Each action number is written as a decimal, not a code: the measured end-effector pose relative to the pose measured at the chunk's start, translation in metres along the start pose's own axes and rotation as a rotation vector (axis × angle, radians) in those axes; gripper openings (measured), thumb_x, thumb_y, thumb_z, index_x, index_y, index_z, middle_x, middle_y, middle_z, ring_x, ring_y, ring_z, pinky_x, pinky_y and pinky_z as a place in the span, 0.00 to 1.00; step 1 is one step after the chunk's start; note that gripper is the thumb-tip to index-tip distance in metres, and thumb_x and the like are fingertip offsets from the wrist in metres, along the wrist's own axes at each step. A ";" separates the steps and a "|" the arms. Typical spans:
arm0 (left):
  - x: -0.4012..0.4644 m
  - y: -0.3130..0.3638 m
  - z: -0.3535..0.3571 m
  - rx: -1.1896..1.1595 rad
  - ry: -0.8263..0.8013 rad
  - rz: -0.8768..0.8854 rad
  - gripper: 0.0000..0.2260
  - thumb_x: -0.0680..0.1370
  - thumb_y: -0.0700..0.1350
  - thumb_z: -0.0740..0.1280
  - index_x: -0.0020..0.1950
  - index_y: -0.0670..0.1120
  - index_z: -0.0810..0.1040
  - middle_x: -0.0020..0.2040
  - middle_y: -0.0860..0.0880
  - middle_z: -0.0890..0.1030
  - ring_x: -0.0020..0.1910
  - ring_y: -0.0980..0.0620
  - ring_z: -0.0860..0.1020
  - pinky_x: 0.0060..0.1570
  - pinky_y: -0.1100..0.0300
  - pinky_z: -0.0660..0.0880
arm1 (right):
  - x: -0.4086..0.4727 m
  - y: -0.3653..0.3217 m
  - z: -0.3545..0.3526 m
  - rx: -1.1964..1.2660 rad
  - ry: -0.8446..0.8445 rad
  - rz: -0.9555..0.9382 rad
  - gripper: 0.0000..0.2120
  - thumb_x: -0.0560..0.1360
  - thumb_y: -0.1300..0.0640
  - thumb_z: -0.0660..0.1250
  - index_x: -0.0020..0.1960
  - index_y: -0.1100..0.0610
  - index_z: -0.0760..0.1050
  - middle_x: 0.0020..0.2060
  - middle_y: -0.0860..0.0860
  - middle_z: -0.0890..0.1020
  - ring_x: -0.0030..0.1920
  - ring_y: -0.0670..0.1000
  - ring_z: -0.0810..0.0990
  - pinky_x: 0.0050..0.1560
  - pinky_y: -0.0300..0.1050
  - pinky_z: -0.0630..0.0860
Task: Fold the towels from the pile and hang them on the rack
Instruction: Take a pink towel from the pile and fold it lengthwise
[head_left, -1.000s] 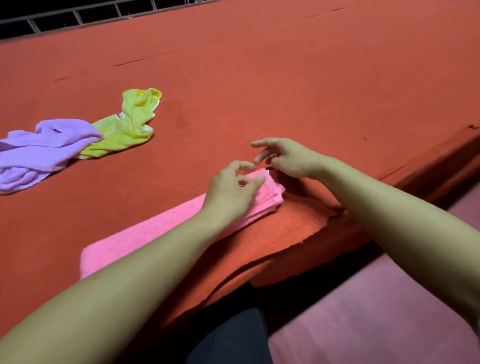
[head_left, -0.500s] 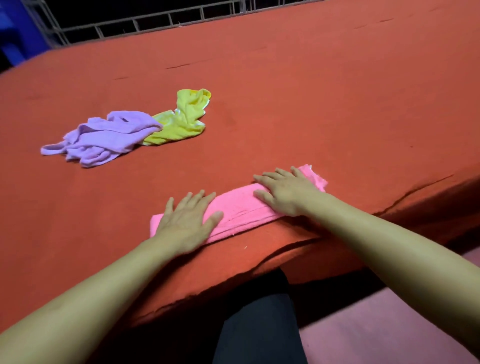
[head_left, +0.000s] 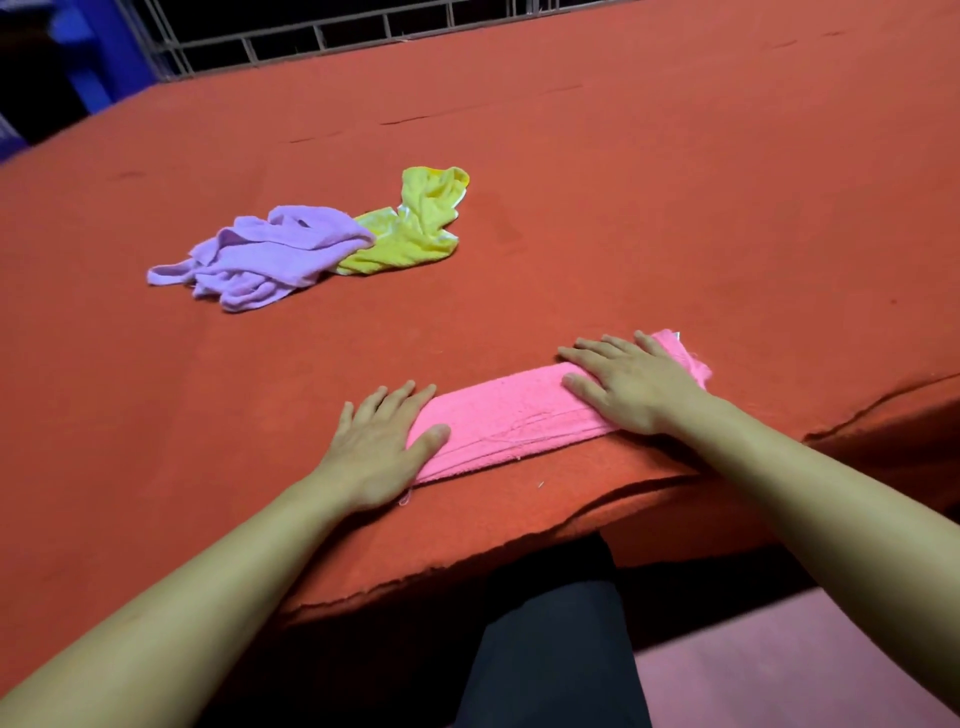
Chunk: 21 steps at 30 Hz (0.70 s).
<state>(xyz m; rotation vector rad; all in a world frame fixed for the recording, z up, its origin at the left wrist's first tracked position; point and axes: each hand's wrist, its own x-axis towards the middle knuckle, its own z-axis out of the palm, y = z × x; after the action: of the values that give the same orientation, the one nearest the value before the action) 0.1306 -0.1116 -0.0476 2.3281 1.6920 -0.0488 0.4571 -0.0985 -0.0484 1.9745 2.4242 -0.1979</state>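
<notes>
Both grips flat, left hand (head_left: 379, 447) & right hand (head_left: 634, 384) pressing pink towel (head_left: 509, 415) on red felt table (head_left: 623, 208), metal railing (head_left: 322, 31) behind.

The left hand (head_left: 382, 447) and right hand (head_left: 631, 387) hide both ends of the pink towel (head_left: 511, 415); the railing (head_left: 322, 36) is cut off by the frame's top edge.

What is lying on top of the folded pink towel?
Both hands lie flat on the pink towel: the left hand on its near-left end, the right hand on its far-right end. The towel's parts beneath the palms are hidden.
</notes>
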 end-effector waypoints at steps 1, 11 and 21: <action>0.002 -0.001 0.001 -0.035 0.015 0.002 0.31 0.77 0.69 0.42 0.79 0.60 0.49 0.80 0.56 0.50 0.79 0.51 0.46 0.76 0.44 0.42 | 0.000 0.000 0.000 0.003 -0.001 0.003 0.31 0.78 0.33 0.40 0.78 0.40 0.51 0.79 0.45 0.57 0.78 0.51 0.53 0.77 0.57 0.43; -0.008 -0.032 -0.030 -0.313 0.187 0.032 0.20 0.80 0.47 0.65 0.72 0.47 0.68 0.58 0.50 0.80 0.58 0.48 0.77 0.55 0.60 0.67 | 0.007 -0.042 -0.021 0.085 0.083 -0.110 0.32 0.77 0.33 0.47 0.76 0.46 0.62 0.74 0.48 0.68 0.75 0.54 0.62 0.75 0.59 0.53; -0.008 -0.068 -0.023 -0.576 0.200 0.071 0.25 0.75 0.31 0.60 0.70 0.48 0.68 0.50 0.56 0.82 0.52 0.51 0.78 0.54 0.59 0.70 | 0.057 -0.191 -0.025 0.388 0.088 -0.453 0.19 0.78 0.52 0.67 0.68 0.50 0.72 0.55 0.46 0.82 0.52 0.53 0.76 0.57 0.46 0.70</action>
<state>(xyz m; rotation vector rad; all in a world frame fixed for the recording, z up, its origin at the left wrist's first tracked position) 0.0611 -0.0944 -0.0366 1.9932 1.4498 0.6193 0.2611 -0.0781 -0.0108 1.5232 3.0520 -0.6395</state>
